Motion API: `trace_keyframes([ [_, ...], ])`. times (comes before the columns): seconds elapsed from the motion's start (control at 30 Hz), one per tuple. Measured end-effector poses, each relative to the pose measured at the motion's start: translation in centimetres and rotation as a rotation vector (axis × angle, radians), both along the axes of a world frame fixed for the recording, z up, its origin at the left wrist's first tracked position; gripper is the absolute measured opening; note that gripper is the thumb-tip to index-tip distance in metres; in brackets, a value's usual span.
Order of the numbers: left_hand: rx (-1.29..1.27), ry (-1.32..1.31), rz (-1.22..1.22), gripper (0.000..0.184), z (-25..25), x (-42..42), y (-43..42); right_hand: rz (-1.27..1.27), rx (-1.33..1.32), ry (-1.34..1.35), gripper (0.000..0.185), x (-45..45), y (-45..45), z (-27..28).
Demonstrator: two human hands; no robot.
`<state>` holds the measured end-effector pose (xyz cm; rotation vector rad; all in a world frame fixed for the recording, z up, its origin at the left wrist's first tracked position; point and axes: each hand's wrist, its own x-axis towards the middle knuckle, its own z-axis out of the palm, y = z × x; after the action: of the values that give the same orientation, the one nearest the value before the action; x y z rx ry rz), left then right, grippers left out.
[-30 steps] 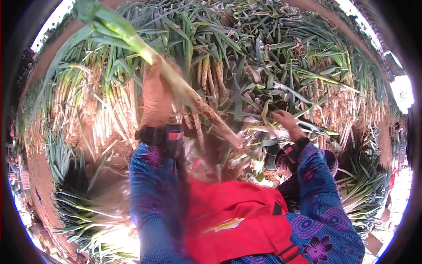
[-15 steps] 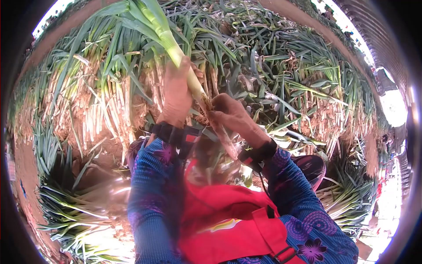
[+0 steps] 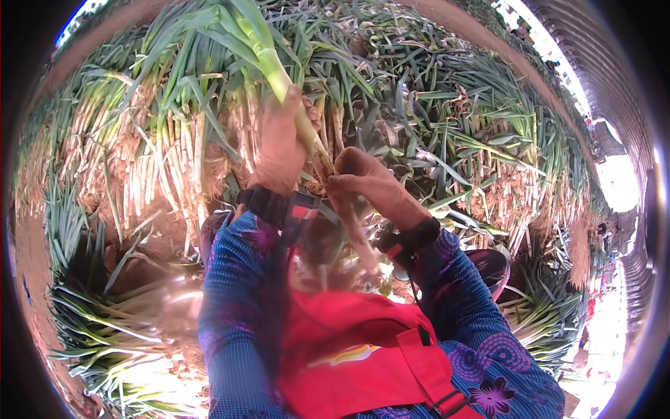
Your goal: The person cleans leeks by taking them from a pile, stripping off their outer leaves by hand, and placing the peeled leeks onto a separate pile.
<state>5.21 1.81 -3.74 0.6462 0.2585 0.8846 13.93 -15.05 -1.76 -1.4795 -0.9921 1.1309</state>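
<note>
A long leek slants down between my hands, green leaves at the top and a pale shaft toward its soiled root end. My left hand is wrapped round the shaft below the leaves. Close to the root end, my right hand is closed, with thumb and fingers pinching a loose outer skin of the leek. This pale, blurred strip hangs down below the roots toward my right wrist. The fingertips partly hide where the skin meets the shaft.
Bundled leeks stand in a row at the left, with more leeks at the right. Loose green leaves are heaped ahead. Leeks lie on the ground at the lower left. A red apron covers my front.
Both hands keep their hold and have barely moved. The hanging strip of skin has swung slightly downward and is more blurred. The view has shifted a little.
</note>
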Motion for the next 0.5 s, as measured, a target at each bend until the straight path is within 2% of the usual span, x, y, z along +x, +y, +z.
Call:
trace_keyframes([
  [0.1, 0.015, 0.026, 0.024, 0.020, -0.1, 0.2, 0.1, -0.029, -0.063, -0.024, 0.020, -0.1, 0.1, -0.5],
  [0.5, 0.020, 0.009, 0.047, 0.023, -0.3, 0.3, 0.0, -0.038, 0.032, 0.012, 0.014, 0.6, 0.9, -2.2],
])
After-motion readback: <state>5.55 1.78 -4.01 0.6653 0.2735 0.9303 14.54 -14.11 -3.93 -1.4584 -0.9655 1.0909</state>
